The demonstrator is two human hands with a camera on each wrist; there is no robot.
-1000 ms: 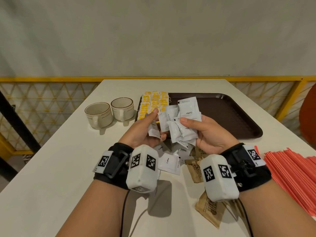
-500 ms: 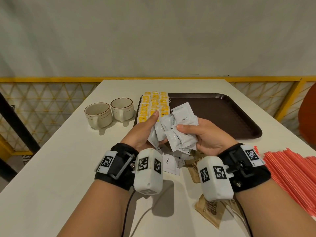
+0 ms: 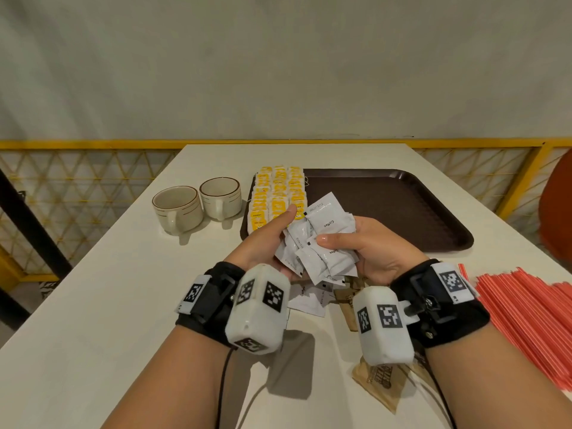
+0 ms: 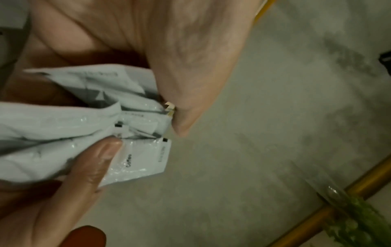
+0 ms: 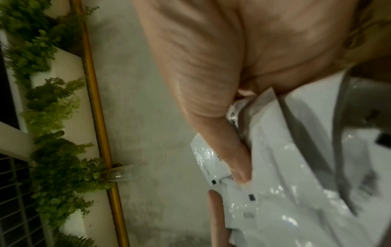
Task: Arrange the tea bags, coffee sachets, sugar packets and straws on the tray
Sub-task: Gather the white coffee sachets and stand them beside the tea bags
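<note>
Two cups [image 3: 198,205] stand on the tabletop [image 3: 93,305], left of the tray [image 3: 402,205]. Yellow tea bags [image 3: 275,193] lie in rows on the tray's left end. Your left hand [image 3: 266,243] supports the bunch of white coffee sachets [image 3: 322,243] above the tray's near edge, thumb pressed on it. Your right hand [image 3: 368,246] grips the same bunch, fingers curled beneath, thumb on top. Loose sachets and brown sugar packets [image 3: 380,379] lie below your wrists. Red straws [image 3: 526,320] lie at far right.
</note>
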